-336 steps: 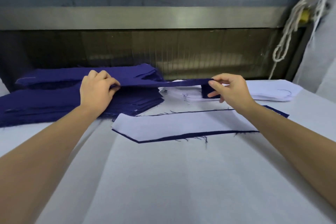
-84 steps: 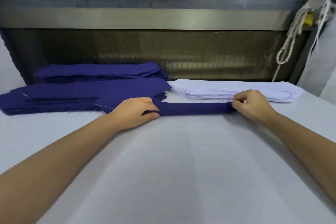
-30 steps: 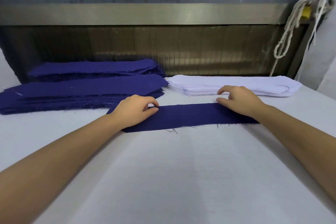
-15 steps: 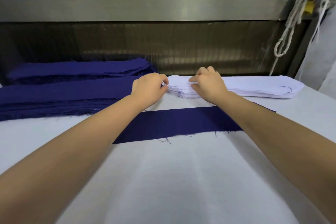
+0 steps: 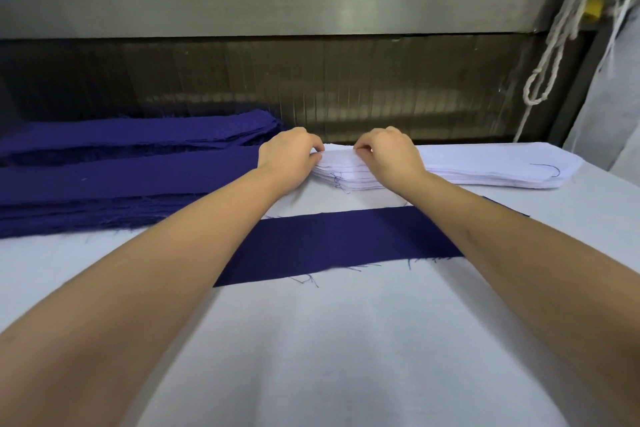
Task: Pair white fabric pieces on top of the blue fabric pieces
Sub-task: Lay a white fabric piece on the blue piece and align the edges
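Off the blue strip [image 5: 339, 239] now, the left hand [image 5: 291, 158] and right hand [image 5: 388, 156] are curling over the left end of the white stack [image 5: 485, 168] — fingertips pinching at its top layers. The blue strip is lying flat on the table [image 5: 346, 340], just in front of that stack, beside the blue piles [image 5: 121, 180].

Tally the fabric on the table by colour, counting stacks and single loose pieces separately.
Blue stacks: 2 (rear blue stack, front blue stack)
Blue single pieces: 1 (loose blue strip)
White stacks: 1 (white stack)
Total: 4
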The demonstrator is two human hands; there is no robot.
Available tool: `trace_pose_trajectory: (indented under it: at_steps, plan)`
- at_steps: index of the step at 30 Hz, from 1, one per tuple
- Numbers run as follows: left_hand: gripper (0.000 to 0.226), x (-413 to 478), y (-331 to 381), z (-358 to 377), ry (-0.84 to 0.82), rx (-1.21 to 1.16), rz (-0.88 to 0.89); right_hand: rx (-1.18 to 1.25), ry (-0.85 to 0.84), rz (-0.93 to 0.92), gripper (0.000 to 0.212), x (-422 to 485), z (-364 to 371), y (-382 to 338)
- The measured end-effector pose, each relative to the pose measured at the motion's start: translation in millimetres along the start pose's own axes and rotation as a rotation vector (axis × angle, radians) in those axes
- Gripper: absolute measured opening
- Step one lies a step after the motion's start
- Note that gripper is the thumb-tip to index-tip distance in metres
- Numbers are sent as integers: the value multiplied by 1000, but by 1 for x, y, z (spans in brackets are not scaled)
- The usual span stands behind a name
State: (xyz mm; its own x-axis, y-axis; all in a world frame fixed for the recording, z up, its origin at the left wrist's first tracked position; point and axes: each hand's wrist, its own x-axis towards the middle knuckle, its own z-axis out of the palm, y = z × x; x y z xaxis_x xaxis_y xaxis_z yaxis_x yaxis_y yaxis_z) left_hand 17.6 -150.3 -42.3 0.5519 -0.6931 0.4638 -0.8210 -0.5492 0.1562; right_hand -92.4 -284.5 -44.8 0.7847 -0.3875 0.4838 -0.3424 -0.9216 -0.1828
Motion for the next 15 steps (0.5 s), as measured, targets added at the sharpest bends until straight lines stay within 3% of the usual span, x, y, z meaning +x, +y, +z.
trace_pose_trajectory:
  at_steps: [5, 10, 15]
  plan:
    - [23, 3, 3, 1, 44, -49, -6, 75, 39, -17, 24, -2, -2, -1]
    - [21, -1, 3, -3, 114, -146, 32, -21, 75, -103, 21, -4, -3, 5]
    - [19, -13, -7, -13, 169, -216, 91, -159, 84, -31, 35, -7, -2, 21]
